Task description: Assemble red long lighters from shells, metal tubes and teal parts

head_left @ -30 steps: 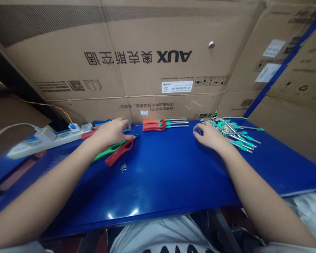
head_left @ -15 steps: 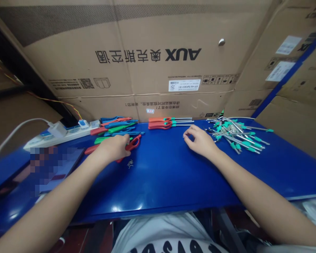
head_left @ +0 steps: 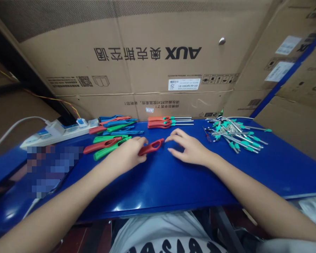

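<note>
My left hand (head_left: 131,151) is closed round a red lighter handle (head_left: 153,146) with a looped trigger opening, its narrow end pointing right. Just beyond that end is my right hand (head_left: 191,147), thumb and fingers apart and nothing visible between them. Left of my left hand lie loose red lighter handles (head_left: 101,144), green ones (head_left: 101,154) and blue ones (head_left: 121,121). At the back middle, several lighters with metal tubes (head_left: 160,123) are stacked side by side. A pile of metal tubes with green collars (head_left: 242,135) sits to the right of my right hand.
Cardboard sheets (head_left: 147,28) wall the back and right of the blue table (head_left: 158,186). A white power strip (head_left: 75,130) with plugs and cables lies at the back left. Near it is a dark flat item (head_left: 65,165), partly blurred out.
My left hand has lifted the red lighter handle off the group and carried it right. My right hand has moved left towards it, and its fingers have spread.
</note>
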{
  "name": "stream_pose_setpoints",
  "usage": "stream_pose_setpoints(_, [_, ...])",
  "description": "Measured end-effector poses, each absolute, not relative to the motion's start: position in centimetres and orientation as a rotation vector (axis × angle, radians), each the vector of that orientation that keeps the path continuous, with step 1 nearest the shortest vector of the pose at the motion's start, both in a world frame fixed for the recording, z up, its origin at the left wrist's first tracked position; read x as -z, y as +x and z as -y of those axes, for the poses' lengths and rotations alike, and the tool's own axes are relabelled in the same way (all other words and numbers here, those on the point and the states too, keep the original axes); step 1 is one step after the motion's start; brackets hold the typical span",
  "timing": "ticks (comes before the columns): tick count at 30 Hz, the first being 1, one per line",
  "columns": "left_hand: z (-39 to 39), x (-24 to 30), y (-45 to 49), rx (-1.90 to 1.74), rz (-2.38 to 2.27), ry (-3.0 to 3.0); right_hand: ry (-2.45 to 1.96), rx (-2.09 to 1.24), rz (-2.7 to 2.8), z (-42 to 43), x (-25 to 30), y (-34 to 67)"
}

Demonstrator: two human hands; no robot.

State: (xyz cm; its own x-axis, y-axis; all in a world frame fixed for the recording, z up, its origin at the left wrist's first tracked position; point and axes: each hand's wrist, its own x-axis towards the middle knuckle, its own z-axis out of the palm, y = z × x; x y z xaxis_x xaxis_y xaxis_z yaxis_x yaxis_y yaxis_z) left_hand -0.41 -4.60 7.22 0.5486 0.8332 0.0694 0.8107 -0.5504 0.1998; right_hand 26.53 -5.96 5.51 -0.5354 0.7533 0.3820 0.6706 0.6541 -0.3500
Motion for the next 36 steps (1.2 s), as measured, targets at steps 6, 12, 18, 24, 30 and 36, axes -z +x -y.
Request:
stream_pose_setpoints(6, [5.9, -5.3, 2.6, -0.339, -1.086, 2.605, -1.216, -0.313, 2.797, 6.1, -7.3, 25.0])
stream_pose_setpoints(12, [4.8, -3.9, 2.4, -0.507, -1.062, 2.496, -1.274, -0.51, 2.656, 5.3, -6.1, 26.4])
stream_pose_setpoints(18, [4.0, -3.0, 0.9, -0.607, -1.094, 2.398, -1.279, -0.496, 2.618, 4.9, -5.5, 27.9])
stream_pose_setpoints(24, [3.7, -2.6, 0.8, -0.646, -1.071, 2.389, -1.056, -0.521, 2.438, 4.3, -5.4, 28.5])
stream_pose_setpoints(30, [3.7, -2.5, 1.0, -0.685, -1.039, 2.422, -1.024, -0.486, 2.266, 4.6, -6.2, 28.7])
stream_pose_setpoints(36, [3.3, -2.1, 0.8, -0.683, -1.033, 2.438, -1.12, -0.827, 2.557, 4.8, -5.7, 28.6])
